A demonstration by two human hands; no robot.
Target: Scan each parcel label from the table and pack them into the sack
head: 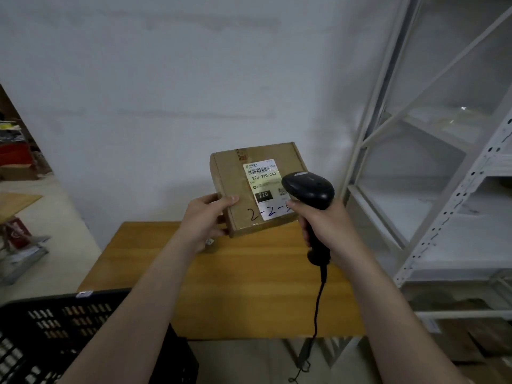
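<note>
Above the far edge of the wooden table (249,286), your left hand (206,217) holds a brown cardboard parcel (241,189) in the air, tilted so its broad face is turned toward you. Your thumb lies across that face near the lower left corner, and the other fingers wrap behind the box, so the grip is firm. A white shipping label (263,187) is stuck on the face, with a barcode at the top, the text 220-220-C40 beneath it and a black block reading 220 lower down. Handwritten marks reading "2-2-" run across the box and the bottom of the label. Your right hand (329,228) is clenched around the grip of a black handheld scanner (310,189), with its head just in front of the label's right side, covering that edge from view. You cannot tell from here whether the scanner touches the parcel. A black cable (318,297) drops from the base of the scanner's handle, crosses the table's near edge and trails down toward the floor. A small white tag (209,241) lies on the table under your left wrist. At your lower left stands a black plastic crate (69,322) with slotted walls, right up against the table's near left corner. To your right is a white metal shelf unit (457,253) with perforated uprights. Behind the table rises a plain white wall (166,92), and far left some boxes and clutter sit on the floor, too blurred to name.
</note>
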